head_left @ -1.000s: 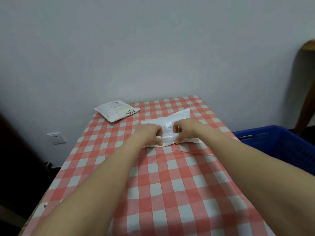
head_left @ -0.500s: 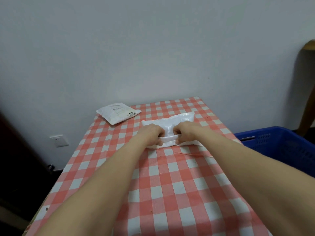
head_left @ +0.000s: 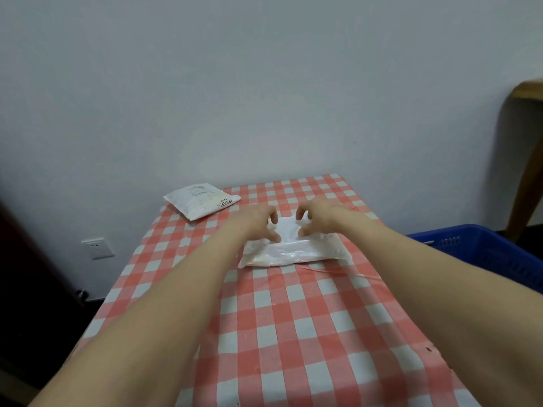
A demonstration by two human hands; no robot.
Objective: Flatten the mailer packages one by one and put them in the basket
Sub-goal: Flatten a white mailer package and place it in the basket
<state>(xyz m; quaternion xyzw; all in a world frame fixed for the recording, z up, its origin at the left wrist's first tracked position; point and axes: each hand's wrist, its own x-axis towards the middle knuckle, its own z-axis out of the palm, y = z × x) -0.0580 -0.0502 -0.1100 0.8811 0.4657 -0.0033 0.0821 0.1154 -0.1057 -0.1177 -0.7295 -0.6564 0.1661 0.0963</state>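
Note:
A white plastic mailer point(head_left: 293, 249) lies crumpled on the red-checked tablecloth point(head_left: 293, 333), a little past the table's middle. Both my hands hover over its far half. My left hand point(head_left: 258, 223) has its fingers spread and loosely bent, and its thumb tip is near the mailer's top surface. My right hand point(head_left: 316, 215) mirrors it on the other side, fingers spread, holding nothing. A second white mailer point(head_left: 201, 204) with a printed label lies puffy at the table's far left corner. The blue plastic basket point(head_left: 476, 254) stands to the right, below table level.
The table's far edge meets a grey wall. A wall socket point(head_left: 97, 247) sits low on the left. A wooden furniture leg point(head_left: 526, 183) stands at the far right behind the basket. A thin pale strip point(head_left: 338, 271) lies on the cloth just in front of the mailer.
Both hands have let go of the mailer's near edge, lifted and opened over its far half. The mailer now lies more bunched and closer to me.

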